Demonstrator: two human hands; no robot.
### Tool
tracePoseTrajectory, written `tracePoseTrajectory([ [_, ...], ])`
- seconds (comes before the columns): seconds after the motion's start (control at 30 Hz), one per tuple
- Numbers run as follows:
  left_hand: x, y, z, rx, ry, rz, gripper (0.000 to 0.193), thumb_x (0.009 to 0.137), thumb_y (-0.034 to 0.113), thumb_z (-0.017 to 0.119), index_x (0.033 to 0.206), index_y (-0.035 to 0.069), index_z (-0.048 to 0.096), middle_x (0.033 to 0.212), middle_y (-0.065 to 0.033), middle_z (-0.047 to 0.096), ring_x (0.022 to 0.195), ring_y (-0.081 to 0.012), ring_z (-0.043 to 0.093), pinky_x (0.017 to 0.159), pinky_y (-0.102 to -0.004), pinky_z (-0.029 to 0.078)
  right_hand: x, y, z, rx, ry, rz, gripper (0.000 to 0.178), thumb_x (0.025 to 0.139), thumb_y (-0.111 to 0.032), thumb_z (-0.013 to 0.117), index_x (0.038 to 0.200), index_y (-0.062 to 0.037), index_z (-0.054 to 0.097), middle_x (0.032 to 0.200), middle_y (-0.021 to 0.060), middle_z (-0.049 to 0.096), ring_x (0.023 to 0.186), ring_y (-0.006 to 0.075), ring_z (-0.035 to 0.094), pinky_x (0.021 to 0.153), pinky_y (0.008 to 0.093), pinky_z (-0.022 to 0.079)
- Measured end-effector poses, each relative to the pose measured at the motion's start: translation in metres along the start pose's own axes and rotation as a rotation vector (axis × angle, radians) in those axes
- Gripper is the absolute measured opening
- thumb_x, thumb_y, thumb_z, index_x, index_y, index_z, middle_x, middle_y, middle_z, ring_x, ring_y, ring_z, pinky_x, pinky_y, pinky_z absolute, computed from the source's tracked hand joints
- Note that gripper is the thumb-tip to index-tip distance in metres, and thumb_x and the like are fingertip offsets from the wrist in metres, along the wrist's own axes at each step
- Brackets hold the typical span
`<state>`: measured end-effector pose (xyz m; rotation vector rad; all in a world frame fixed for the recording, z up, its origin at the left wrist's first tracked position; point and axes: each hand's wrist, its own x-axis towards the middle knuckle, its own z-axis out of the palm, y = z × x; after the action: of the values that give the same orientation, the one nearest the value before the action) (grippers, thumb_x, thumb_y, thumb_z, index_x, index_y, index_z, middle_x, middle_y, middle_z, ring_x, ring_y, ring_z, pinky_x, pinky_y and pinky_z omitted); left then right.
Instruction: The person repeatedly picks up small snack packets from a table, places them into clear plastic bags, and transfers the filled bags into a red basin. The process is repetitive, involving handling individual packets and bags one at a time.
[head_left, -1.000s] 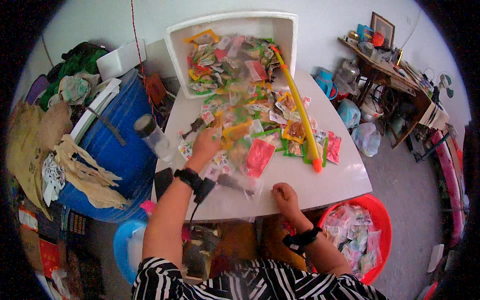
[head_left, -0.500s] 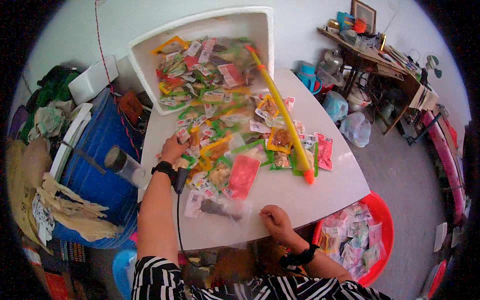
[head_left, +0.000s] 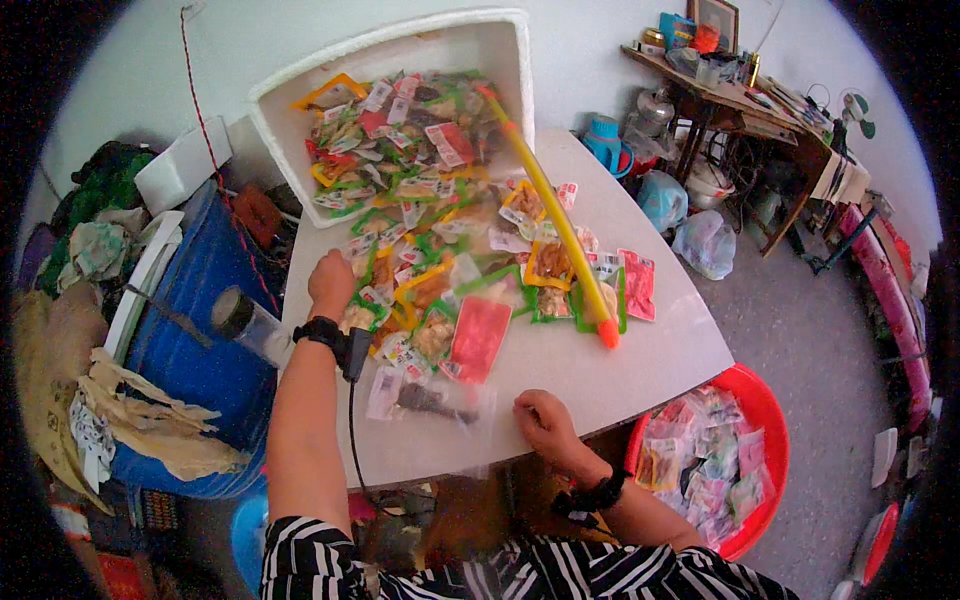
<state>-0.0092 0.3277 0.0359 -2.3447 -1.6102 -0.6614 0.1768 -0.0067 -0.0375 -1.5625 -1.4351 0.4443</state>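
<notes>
At the left edge of a heap of small food packets (head_left: 425,275) on a white table (head_left: 655,365), my left hand (head_left: 332,285) is closed like a fist; what it may hold is hidden. My right hand (head_left: 545,425) rests by the table's near edge, its fingers curled, with nothing visible in them. Between my hands lies a clear packet with dark contents (head_left: 435,402). Just beyond it is a flat red packet (head_left: 480,338). The heap spills from a tipped white foam box (head_left: 390,45). A yellow stick with orange ends (head_left: 560,225) lies across the packets.
A red tub (head_left: 778,440) of packets stands on the floor at the right. On the left are a blue barrel (head_left: 190,320) and a clear jar with a dark lid (head_left: 250,325). A cable (head_left: 352,440) hangs from my left wrist. A cluttered desk (head_left: 740,120) stands far right.
My left hand has drawn back leftward from a small packet at the heap's edge, its fingers now out of sight. My right hand stays curled in place. The view has shifted slightly.
</notes>
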Motion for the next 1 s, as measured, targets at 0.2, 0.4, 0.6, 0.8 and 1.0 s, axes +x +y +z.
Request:
tracePoseTrajectory([
  [0.2, -0.013, 0.026, -0.062, -0.284, 0.35, 0.029, 0.016, 0.075, 0.019, 0.044, 0.073, 0.004, 0.046, 0.071, -0.015, 0.05, 0.067, -0.0293, 0.051, 0.059, -0.0379, 0.041, -0.007, 0.014, 0.011, 0.167, 0.074, 0.016, 0.008, 0.075, -0.007, 0.051, 0.081, -0.0021, 0.05, 0.071, 0.0017, 0.048, 0.064, 0.0091, 0.044, 0.055, 0.0225, 0.037],
  [0.4, -0.102, 0.08, -0.117, -1.553, -0.114, -0.365, 0.016, 0.08, 0.02, 0.041, 0.083, 0.006, 0.047, 0.066, -0.0045, 0.047, 0.056, -0.0143, 0.046, 0.05, -0.0287, 0.039, 0.002, -0.01, -0.004, 0.675, 0.038, 0.357, 0.021, 0.076, -0.01, 0.05, 0.095, -0.0031, 0.044, 0.083, 0.0026, 0.048, 0.073, 0.0086, 0.045, 0.063, 0.0209, 0.038],
  [0.6, -0.202, 0.113, -0.114, -2.171, -0.387, -0.643, 0.017, 0.079, 0.017, 0.044, 0.093, 0.007, 0.045, 0.073, -0.0033, 0.051, 0.064, -0.0153, 0.05, 0.052, -0.0268, 0.04, -0.006, -0.042, -0.02, 1.129, -0.085, 0.491, 0.018, 0.08, -0.013, 0.045, 0.096, -0.0073, 0.042, 0.089, 0.0046, 0.05, 0.08, 0.0177, 0.051, 0.067, 0.0302, 0.042],
  [0.8, -0.246, 0.113, -0.094, -2.126, -0.531, -0.678, 0.018, 0.077, 0.018, 0.048, 0.091, 0.007, 0.048, 0.076, -0.0041, 0.053, 0.071, -0.0178, 0.052, 0.059, -0.0281, 0.042, -0.025, -0.025, -0.03, 1.142, 0.034, 0.578, 0.009, 0.079, -0.011, 0.046, 0.086, -0.0067, 0.045, 0.082, 0.0065, 0.052, 0.074, 0.0174, 0.052, 0.059, 0.0301, 0.044],
  [1.0, -0.264, 0.125, -0.103, -0.661, -0.252, 0.03, 0.035, 0.069, 0.027, 0.056, 0.093, 0.003, 0.048, 0.083, -0.0113, 0.052, 0.074, -0.0273, 0.051, 0.067, -0.0345, 0.042, -0.042, -0.027, -0.06, 1.237, 0.231, 0.536, 0.008, 0.079, -0.008, 0.044, 0.087, -0.0058, 0.044, 0.083, 0.0096, 0.053, 0.075, 0.0212, 0.053, 0.06, 0.0321, 0.044],
])
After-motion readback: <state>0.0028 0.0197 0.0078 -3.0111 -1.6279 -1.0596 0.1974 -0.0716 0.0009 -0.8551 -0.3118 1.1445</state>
